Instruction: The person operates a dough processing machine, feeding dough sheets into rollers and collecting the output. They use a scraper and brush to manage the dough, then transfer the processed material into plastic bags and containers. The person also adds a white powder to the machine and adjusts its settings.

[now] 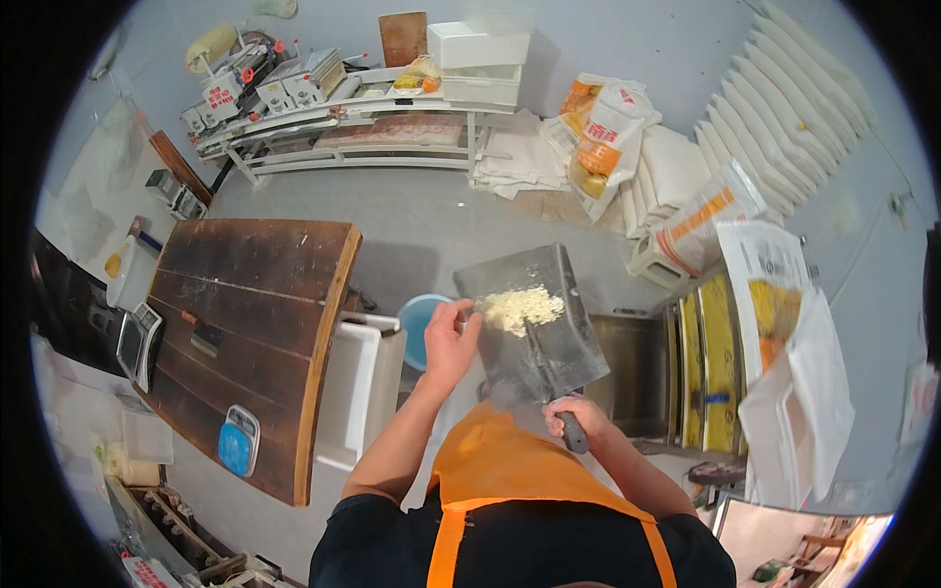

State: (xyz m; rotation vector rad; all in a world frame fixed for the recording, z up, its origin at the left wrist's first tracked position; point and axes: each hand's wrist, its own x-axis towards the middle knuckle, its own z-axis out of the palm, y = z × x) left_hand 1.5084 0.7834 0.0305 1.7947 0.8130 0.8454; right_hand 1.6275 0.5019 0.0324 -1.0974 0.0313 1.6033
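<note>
My right hand (pixel 582 416) is closed around the grey handle (pixel 573 434) of a wide, flat dustpan-shaped scoop (pixel 507 364). The scoop stretches forward from my orange apron (pixel 507 456), its dark surface dusted with white. Pale yellow crumbs (pixel 526 305), perhaps crumbly dough, lie heaped toward its far half. At the scoop's left edge is my left hand (pixel 448 342), fingers bent and thumb apart, with nothing seen in it. Whether its fingertips touch the scoop or the crumbs, I cannot tell.
To the left stands a dark wooden table (pixel 257 294) with a blue-topped scale (pixel 237 441). Beside it are a white bin (pixel 353 389) and a light-blue bucket (pixel 419 331). A metal-and-yellow machine (pixel 698 367) stands right, near printed sacks (pixel 779 294). A roller machine (pixel 309 88) lines the back wall.
</note>
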